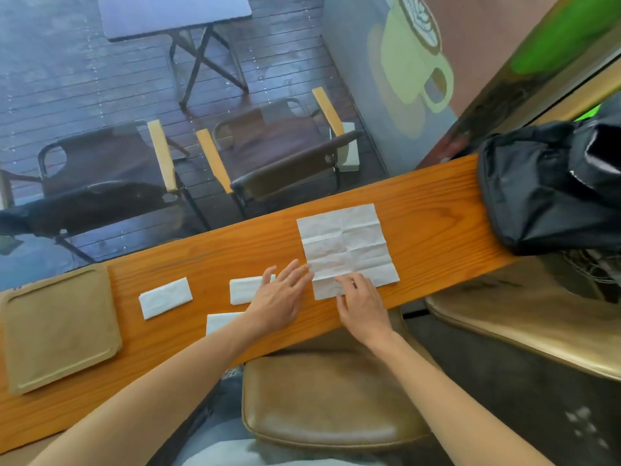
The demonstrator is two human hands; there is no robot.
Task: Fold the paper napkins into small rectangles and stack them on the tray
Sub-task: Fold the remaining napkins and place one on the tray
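Your right hand (364, 306) lay with fingers spread and released on the near edge of the unfolded, creased paper napkin (347, 250), which rested flat on the orange wooden counter (433, 210) at about 1 o'clock from your hands, while your left hand (280, 297) lay open, grasping nothing, its fingertips just touching that napkin's left edge. Three folded napkins stayed on the counter, not on the tray: one (165, 297) at 9 o'clock, one (243, 289) partly under your left hand, and one (221, 322) at the counter's near edge beside your left forearm. The brown tray (57, 331) sat at far 9 o'clock and a black bag (537, 193) at 2 o'clock.
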